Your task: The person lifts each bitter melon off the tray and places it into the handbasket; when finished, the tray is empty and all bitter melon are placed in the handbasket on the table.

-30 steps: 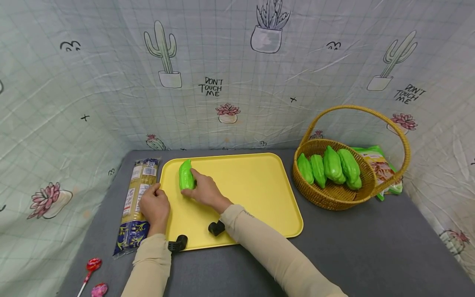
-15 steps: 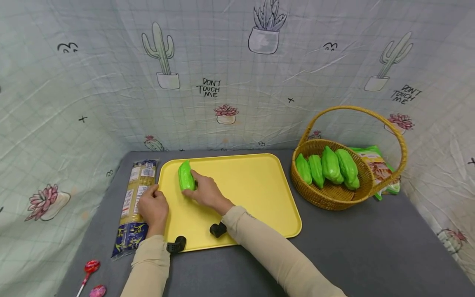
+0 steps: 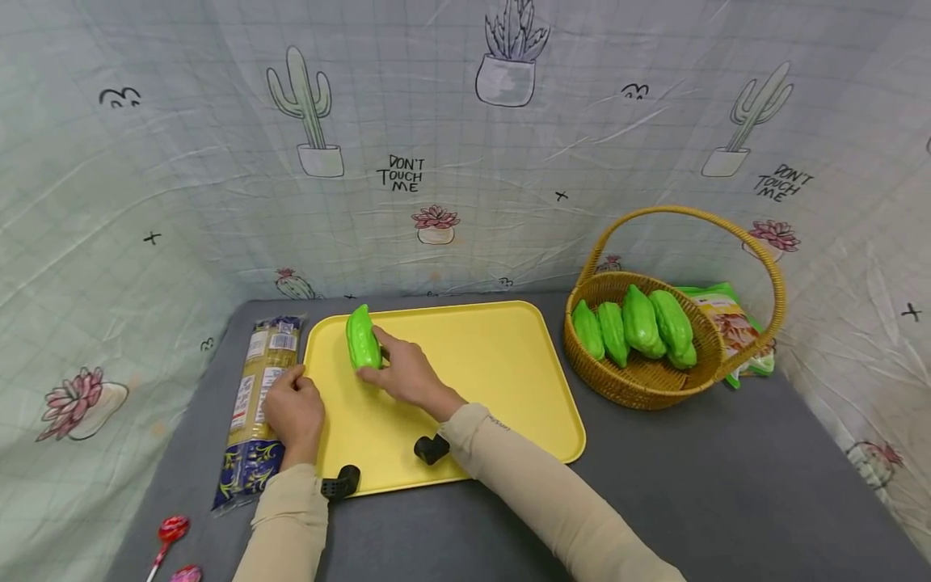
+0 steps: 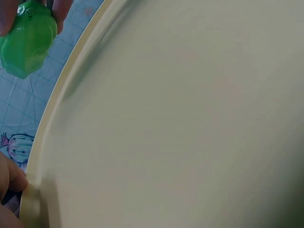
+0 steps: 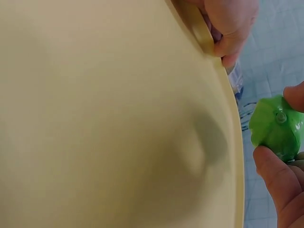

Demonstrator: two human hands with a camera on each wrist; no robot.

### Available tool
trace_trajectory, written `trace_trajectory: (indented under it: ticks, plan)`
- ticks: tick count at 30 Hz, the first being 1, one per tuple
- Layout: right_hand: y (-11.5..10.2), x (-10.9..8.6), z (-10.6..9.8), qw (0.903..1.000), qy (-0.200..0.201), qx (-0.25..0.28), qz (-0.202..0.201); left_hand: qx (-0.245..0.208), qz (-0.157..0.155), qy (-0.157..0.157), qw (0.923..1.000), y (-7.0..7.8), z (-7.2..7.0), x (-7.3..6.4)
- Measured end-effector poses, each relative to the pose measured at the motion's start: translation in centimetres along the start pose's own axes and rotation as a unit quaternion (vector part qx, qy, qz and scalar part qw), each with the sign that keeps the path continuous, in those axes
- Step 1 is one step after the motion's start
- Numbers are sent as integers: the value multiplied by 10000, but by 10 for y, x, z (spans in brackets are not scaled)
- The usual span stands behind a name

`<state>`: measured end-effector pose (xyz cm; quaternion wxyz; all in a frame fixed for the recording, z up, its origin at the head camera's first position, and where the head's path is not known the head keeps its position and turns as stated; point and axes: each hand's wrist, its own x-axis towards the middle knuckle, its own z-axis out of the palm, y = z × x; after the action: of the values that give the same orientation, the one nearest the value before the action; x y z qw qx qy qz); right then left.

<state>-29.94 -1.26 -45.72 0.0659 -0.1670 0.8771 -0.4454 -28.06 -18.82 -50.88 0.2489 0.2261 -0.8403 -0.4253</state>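
My right hand (image 3: 410, 372) holds a bright green, ribbed star fruit (image 3: 361, 335) between thumb and fingers, over the far left part of a yellow tray (image 3: 480, 364). The fruit's tip reaches past the tray's far rim in the head view. Its lobed end with a small stem nub (image 5: 281, 117) faces the right wrist camera. My left hand (image 3: 294, 412) is at the tray's left side, its fingers (image 5: 230, 45) curled and pinching the rim in the right wrist view. The left wrist view shows the same star fruit (image 4: 29, 45) beyond the rim.
Right of the tray stands a wicker basket (image 3: 633, 396) with a tall handle, holding several more star fruits (image 3: 640, 319). A green packet (image 3: 735, 323) lies behind it. Left lie a noodle packet (image 3: 254, 404) and two lollipops (image 3: 173, 529). A patterned cloth (image 3: 465, 162) closes off the back.
My right hand has raised the star fruit slightly, and its tip now passes the tray's far rim. My left hand stays at the rim. The head view has shifted a little to the right.
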Motion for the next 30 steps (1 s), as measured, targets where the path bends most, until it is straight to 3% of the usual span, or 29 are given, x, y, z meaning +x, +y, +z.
trace_trajectory:
  ticks: [13,22,30]
  plan:
    - [-7,-10,-22,9995,49,221,-229,-55,-63,-41,10000,0,0,1]
    - [-6,-17,-34,9993,45,313,-209,-64,-171,-190,9997,0,-1,0]
    - [-4,-23,-50,9990,120,385,-181,-44,-93,-128,9999,0,0,0]
